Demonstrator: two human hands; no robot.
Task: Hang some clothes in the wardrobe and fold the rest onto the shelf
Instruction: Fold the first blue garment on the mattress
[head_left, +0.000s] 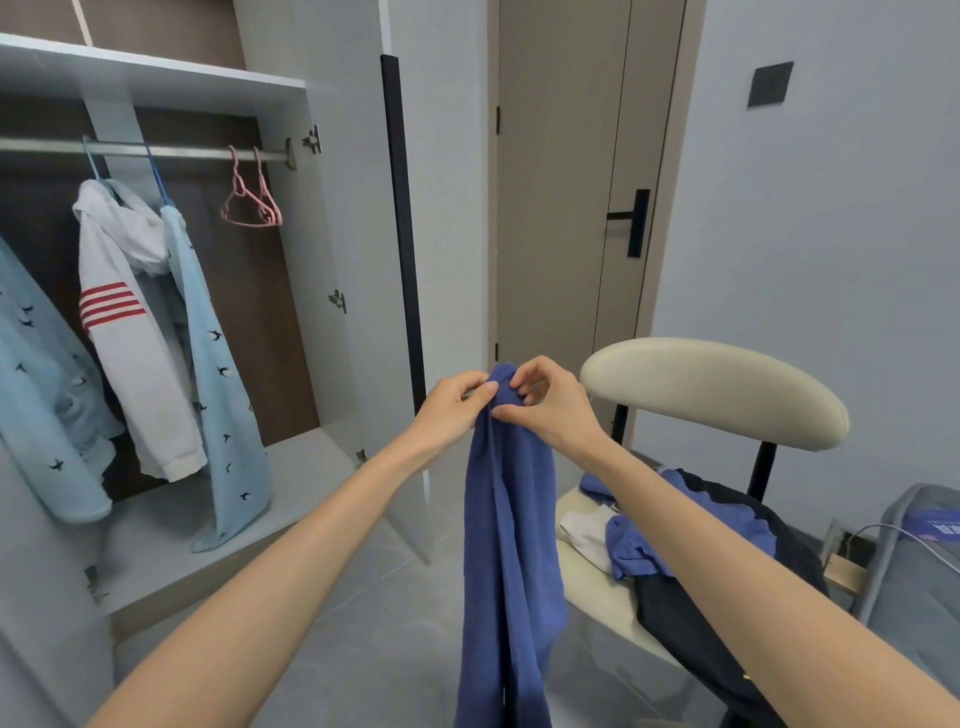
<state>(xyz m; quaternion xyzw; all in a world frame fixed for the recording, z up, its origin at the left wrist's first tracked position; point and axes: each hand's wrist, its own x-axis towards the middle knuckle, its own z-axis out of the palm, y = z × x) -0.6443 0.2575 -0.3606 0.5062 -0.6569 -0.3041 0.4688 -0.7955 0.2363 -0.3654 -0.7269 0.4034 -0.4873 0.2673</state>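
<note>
A blue garment (511, 545) hangs straight down in front of me, bunched at its top edge. My left hand (457, 402) and my right hand (550, 402) both pinch that top edge, close together. To the left stands the open wardrobe (291, 208) with a metal rail (197, 152). On the rail hang a white hooded jacket with red stripes (124, 332), a light blue garment with bird prints (218, 374) and two empty pink hangers (252, 200). The wardrobe's bottom shelf (171, 535) is bare where visible.
A cream chair (711, 389) at the right holds a pile of clothes (691, 551): blue, white and dark pieces. The open wardrobe door (400, 260) stands just left of my hands. A closed room door (566, 197) is behind. A grey bag (919, 561) sits at far right.
</note>
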